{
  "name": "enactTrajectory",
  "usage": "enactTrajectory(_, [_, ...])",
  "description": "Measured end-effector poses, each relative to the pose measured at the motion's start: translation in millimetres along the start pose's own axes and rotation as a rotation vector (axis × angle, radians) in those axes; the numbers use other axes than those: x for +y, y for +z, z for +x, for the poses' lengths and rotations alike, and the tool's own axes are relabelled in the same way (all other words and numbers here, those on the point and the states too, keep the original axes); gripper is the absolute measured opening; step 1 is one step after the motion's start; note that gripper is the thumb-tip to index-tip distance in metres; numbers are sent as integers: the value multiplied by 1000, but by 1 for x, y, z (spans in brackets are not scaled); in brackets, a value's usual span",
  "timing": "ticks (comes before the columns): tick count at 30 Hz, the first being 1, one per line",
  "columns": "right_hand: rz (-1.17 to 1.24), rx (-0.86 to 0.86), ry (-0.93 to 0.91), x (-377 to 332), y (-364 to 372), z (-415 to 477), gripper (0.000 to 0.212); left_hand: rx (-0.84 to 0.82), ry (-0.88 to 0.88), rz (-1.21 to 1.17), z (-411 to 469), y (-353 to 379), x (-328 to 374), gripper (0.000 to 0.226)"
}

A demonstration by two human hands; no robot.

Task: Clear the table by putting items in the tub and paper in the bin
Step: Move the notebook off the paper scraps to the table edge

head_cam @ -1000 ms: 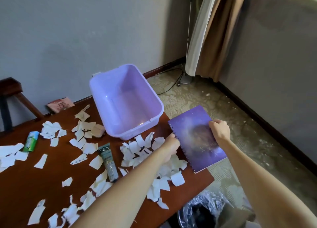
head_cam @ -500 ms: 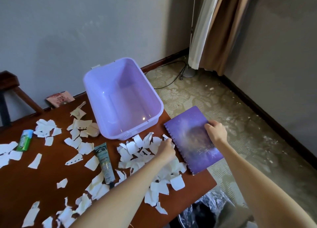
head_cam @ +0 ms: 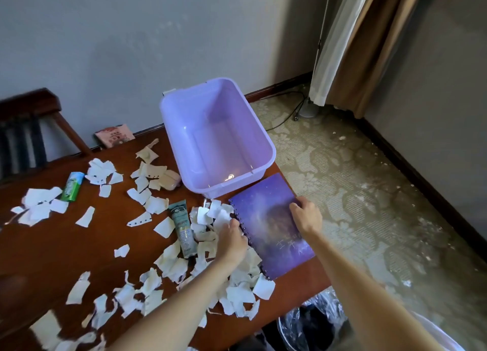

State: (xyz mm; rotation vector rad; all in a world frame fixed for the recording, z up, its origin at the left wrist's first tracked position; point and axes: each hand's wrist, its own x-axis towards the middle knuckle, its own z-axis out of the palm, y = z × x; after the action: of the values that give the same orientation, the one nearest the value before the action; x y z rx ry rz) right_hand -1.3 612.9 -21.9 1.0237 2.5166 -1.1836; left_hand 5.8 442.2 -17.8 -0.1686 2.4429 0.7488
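Gripping the notebook [head_cam: 266,226], the right hand [head_cam: 307,217] has brought it beside the tub [head_cam: 210,129]; left hand [head_cam: 232,241] grip unclear.

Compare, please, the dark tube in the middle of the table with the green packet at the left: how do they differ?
The tube is dark teal with a paler end; the green packet is bright green. The tube looks longer and slimmer, the packet short and blocky. The tube lies among paper scraps; the packet lies beside some. Both lie flat on the table, outside the tub.
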Motion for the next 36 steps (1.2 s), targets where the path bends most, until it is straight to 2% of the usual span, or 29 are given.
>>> enactTrajectory(5, [25, -57, -5, -7, 25, -13, 29, 97, -65, -24, -10, -7, -22, 29])
enactTrajectory(10, [106, -53, -4, -9, 12, -4, 11, 117, -28, -31, -12, -14, -20, 28])
enactTrajectory(16, [151, 49, 55, 4, -16, 13, 29, 110, 30, -55, -13, -11, -7, 32])
enactTrajectory(21, [149, 15, 74, 11, -14, 15, 18, 10, 22, -110, -12, -4, 4, 36])
enactTrajectory(23, [164, -15, 72, 16, -8, 13, 26, -42, -14, -175, -11, -1, 8, 39])
enactTrajectory(26, [110, 5, 0, 19, 2, 7, 40, -61, -42, -215, -10, 2, 11, 42])
enactTrajectory(30, [72, 39, -90, 21, 11, 2, 45, -33, -70, -231, -12, 3, 11, 41])
enactTrajectory(36, [-77, 31, -131, 22, 13, 0, 47, -26, -92, -238, -11, 4, 11, 41])
